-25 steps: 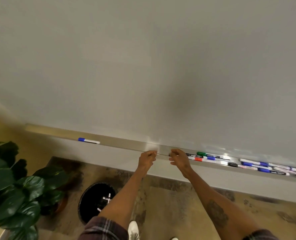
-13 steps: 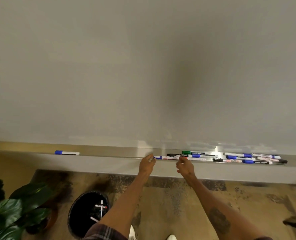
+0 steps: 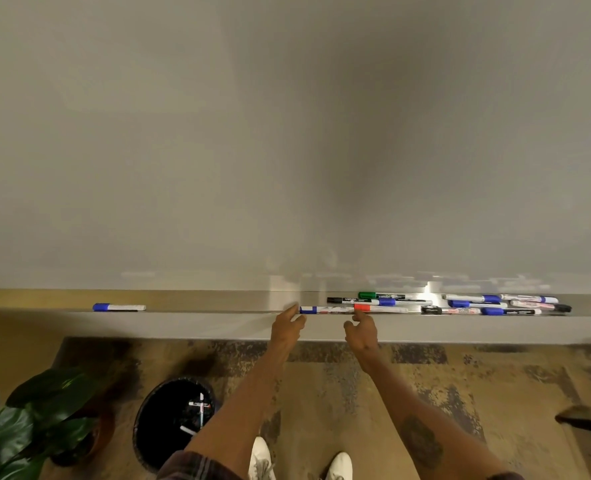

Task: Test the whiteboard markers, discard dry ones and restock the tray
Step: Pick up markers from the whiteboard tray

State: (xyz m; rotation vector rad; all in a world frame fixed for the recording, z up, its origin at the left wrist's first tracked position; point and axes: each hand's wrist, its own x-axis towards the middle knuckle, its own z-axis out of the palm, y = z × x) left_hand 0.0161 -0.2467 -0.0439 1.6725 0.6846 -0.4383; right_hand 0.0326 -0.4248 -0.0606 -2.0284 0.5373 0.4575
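Markers [image 3: 474, 304] in whiteboard tray [image 3: 217, 301] right of centre, black marker [image 3: 351, 300] and green marker [image 3: 380, 295] labelled camlin, left hand [image 3: 287, 327] fingertips [image 3: 293, 309] at blue-capped marker [image 3: 321, 310] left end, grip unclear, right hand [image 3: 361, 332] loosely curled near red-capped marker [image 3: 380, 309]

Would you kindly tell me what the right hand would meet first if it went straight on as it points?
Probably the red-capped marker lying at the front of the tray, directly beyond the right hand. Depth is unclear, so the gap is hard to judge.

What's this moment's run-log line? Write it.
left hand: at end of blue-capped marker, grip unclear | right hand: loose, below red cap | tray: other markers right | bin: discarded markers inside
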